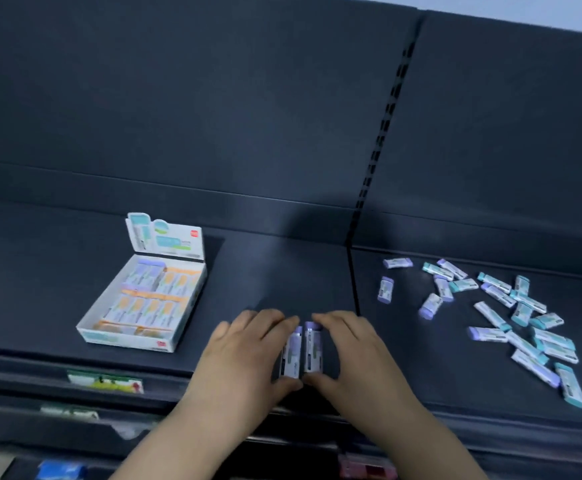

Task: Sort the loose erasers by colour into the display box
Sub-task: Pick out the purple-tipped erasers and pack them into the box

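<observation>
I am standing at a dark shelf (282, 271) that is running across the whole view, with a dark back panel (196, 98) rising behind it. A slotted upright (383, 133) is dividing the panel into two bays. A pale wall (524, 8) is showing at top right. Below the shelf edge a blurred price label (106, 381) is sitting, and lower shelves are showing dimly.
</observation>
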`<action>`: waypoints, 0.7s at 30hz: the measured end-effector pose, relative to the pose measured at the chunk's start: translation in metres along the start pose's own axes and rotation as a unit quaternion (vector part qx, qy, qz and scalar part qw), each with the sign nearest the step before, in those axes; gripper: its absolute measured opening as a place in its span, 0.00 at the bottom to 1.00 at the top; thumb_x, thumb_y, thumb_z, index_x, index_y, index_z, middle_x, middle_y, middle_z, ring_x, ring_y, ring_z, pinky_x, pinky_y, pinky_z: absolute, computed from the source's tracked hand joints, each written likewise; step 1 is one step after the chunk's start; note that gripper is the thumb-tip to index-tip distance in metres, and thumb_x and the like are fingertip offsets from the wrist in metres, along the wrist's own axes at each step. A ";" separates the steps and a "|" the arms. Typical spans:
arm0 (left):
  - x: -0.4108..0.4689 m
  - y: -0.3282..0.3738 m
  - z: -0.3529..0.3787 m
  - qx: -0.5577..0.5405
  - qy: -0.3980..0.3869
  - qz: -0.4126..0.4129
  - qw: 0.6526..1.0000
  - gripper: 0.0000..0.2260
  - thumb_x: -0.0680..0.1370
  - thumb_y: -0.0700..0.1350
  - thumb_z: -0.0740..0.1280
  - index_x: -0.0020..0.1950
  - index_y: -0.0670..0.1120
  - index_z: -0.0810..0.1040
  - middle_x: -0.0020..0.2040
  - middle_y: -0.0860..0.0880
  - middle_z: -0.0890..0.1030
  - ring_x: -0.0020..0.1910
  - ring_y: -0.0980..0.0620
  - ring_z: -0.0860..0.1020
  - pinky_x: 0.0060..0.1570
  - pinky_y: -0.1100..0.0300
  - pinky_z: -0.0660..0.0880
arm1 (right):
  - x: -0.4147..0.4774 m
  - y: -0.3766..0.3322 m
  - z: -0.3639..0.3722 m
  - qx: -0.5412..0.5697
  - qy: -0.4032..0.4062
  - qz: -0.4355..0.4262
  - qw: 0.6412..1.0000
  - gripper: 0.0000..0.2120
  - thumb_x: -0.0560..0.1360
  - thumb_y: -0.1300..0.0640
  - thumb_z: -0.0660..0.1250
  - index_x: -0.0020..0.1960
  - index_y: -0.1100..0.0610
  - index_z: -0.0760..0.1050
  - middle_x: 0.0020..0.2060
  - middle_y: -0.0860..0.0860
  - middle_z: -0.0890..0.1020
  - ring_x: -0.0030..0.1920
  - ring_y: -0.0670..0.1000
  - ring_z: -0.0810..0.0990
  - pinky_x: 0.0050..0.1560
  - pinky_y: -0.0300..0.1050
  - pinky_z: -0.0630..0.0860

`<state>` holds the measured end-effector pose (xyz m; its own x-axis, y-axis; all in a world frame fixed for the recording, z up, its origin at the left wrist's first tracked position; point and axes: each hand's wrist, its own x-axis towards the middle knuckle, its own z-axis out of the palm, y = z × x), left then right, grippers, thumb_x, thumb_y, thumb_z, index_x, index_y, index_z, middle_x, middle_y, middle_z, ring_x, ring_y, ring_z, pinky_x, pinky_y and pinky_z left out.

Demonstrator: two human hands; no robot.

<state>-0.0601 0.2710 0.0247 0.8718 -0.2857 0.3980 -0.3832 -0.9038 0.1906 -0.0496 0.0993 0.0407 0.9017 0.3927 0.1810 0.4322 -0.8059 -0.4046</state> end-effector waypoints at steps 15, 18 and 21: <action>-0.008 -0.196 -0.052 0.035 -0.082 0.033 0.996 0.36 0.50 0.65 0.77 0.54 0.50 0.81 0.49 0.55 0.81 0.44 0.53 0.80 0.36 0.59 0.76 | 0.098 -0.136 0.078 0.000 0.019 0.072 0.997 0.33 0.70 0.44 0.68 0.71 0.44 0.58 0.65 0.39 0.64 0.65 0.41 0.61 0.61 0.29 0.54; -0.004 -0.214 -0.055 0.046 -0.087 0.015 0.995 0.36 0.50 0.64 0.78 0.55 0.50 0.82 0.48 0.55 0.82 0.44 0.53 0.80 0.36 0.58 0.76 | 0.108 -0.144 0.083 -0.005 0.016 0.078 0.997 0.33 0.70 0.44 0.68 0.71 0.44 0.57 0.65 0.38 0.64 0.65 0.41 0.60 0.62 0.31 0.55; 0.006 -0.219 -0.059 0.040 -0.122 0.000 0.992 0.36 0.55 0.63 0.78 0.59 0.50 0.80 0.53 0.56 0.81 0.49 0.52 0.79 0.42 0.56 0.76 | 0.119 -0.145 0.084 -0.013 0.012 0.077 0.997 0.33 0.70 0.44 0.68 0.71 0.44 0.57 0.66 0.39 0.64 0.66 0.42 0.60 0.65 0.35 0.56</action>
<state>0.0110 0.4863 0.0377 0.9236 -0.3451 0.1668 -0.3658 -0.9237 0.1142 -0.0058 0.3003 0.0458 0.9571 0.2536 0.1403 0.2892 -0.8666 -0.4065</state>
